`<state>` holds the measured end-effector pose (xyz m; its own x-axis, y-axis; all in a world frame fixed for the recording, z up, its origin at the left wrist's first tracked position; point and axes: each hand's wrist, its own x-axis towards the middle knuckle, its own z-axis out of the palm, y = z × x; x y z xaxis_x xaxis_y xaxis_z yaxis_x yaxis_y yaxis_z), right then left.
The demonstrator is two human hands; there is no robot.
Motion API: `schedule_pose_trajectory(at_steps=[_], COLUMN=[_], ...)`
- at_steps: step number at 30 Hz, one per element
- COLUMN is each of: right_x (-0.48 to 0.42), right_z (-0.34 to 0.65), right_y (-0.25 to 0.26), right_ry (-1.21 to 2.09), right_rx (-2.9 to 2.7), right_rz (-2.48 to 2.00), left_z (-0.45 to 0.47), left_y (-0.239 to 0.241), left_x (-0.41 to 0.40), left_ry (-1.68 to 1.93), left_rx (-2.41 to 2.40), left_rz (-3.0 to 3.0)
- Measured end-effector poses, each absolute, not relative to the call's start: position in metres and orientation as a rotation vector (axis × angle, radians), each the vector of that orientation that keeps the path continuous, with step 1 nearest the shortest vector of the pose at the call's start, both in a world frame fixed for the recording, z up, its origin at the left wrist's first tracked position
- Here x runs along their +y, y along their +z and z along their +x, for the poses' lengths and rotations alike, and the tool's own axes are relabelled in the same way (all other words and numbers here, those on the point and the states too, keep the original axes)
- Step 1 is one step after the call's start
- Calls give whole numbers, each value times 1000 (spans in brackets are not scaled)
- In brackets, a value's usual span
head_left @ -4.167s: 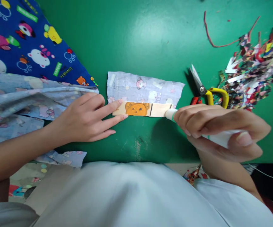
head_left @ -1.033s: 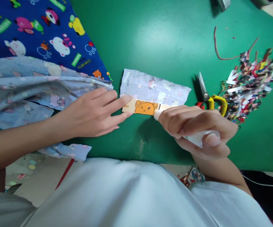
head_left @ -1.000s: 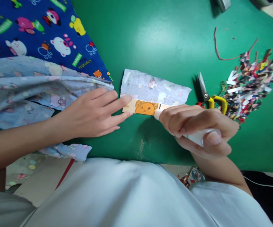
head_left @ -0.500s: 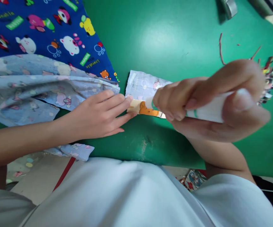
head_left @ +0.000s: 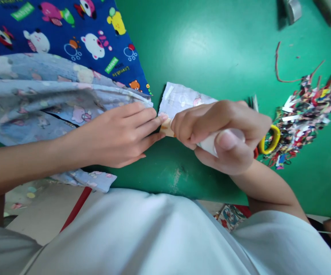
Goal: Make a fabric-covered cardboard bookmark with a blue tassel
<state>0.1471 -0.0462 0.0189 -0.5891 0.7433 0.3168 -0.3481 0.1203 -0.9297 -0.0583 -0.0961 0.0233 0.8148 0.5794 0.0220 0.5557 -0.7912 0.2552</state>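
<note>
My left hand is closed at the fingertips on the left end of a small cream and orange printed strip, keeping it against the table. Wrapped in my right hand is a thick white tube, probably a glue stick; the fist hides its tip. That fist sits over the right part of the strip, so most of the strip is out of sight. Just behind both hands lies a pale blue fabric piece with a faint animal print.
Patterned blue cloth covers the left of the green table. To the right are yellow-handled scissors and a heap of colourful scraps. A thin brown string and a grey metal object lie farther back.
My right hand has slid left along the strip with the white tube, now more upright, and covers more of it. The scissors and scrap heap have come into view. My left hand keeps its grip.
</note>
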Motion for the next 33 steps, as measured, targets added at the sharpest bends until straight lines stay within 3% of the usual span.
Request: schedule_pose_trajectory(at_steps=[11, 33], right_x=[-44, -50], right_z=[152, 137], right_y=[22, 18], right_ry=[1722, 1641], right_rx=[-1566, -1605], right_rz=[-425, -380], left_z=[-70, -68], left_y=[17, 17], left_x=[-83, -87], left_ry=[273, 221], left_rx=[672, 855], left_rz=[2888, 2604])
